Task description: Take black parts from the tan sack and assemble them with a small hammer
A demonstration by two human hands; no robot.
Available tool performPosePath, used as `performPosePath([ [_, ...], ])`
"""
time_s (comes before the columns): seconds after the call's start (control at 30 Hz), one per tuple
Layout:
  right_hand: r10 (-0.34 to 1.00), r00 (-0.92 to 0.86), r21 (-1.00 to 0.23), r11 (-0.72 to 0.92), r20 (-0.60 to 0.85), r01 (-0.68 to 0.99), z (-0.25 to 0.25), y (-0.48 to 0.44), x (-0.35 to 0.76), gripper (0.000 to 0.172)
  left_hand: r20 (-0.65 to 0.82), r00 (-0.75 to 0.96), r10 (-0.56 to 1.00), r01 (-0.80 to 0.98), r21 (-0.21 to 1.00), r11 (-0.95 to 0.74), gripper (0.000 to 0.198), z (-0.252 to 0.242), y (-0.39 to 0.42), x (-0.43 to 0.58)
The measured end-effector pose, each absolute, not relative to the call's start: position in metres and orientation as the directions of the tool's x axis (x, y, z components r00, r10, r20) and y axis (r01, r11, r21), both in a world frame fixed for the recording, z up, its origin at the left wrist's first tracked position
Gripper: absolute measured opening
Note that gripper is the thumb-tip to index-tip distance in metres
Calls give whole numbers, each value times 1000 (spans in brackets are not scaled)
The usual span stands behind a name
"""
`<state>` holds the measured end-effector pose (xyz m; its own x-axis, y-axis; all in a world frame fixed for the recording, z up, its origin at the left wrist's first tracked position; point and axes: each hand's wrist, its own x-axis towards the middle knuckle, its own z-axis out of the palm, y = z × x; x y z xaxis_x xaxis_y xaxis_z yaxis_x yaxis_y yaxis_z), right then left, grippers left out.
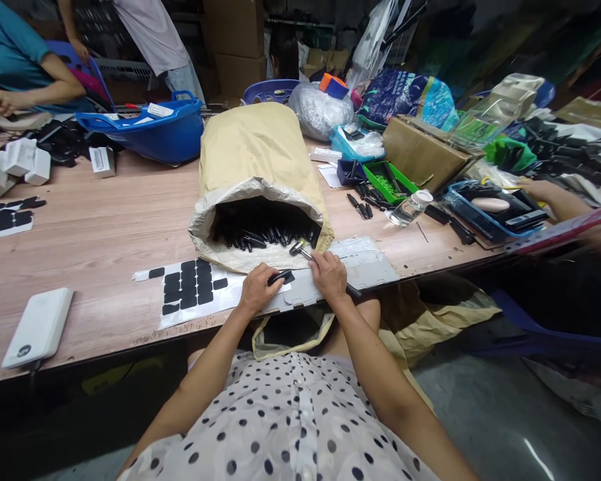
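My right hand point(329, 274) is closed around a small hammer point(297, 249), its metal head pointing left and its dark handle end sticking out below the hand. Close beside it, my left hand point(256, 288) pinches a small black part point(279, 277) over a grey flat board point(368, 259) at the table's front edge. Left of that hand lies a white sheet with rows of black stickers point(187, 284). Just behind both hands a yellow woven sack point(260, 143) lies with its mouth towards me, holding several black tube-like parts point(253, 239).
A white power bank point(39, 327) lies at front left, near white boxes point(20, 160) and a blue basin point(145, 130). To the right stand a green tray point(391, 182), a clear bottle point(411, 208) and a blue-rimmed bin point(495, 210). Other people's arms point(63, 77) show at both sides.
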<state>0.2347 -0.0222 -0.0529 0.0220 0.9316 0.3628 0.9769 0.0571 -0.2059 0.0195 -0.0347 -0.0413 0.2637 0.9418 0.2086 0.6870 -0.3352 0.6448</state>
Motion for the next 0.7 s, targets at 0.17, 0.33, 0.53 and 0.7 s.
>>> performPosePath([
  [0.17,928,37,-311,86,370,946,-45,-32,231,25,191,232,954,686,663,-299,14,-43,-34,20],
  [0.33,903,-34,-472,255,428,844,-39,-63,222,35,177,218,960,677,681,-279,14,-44,-34,21],
  [0.53,899,-83,-461,298,430,836,-30,-88,213,40,161,221,962,671,691,-270,13,-43,-33,21],
  [0.7,926,-86,-399,240,367,885,-29,-94,212,40,142,214,967,677,691,-251,13,-43,-33,22],
])
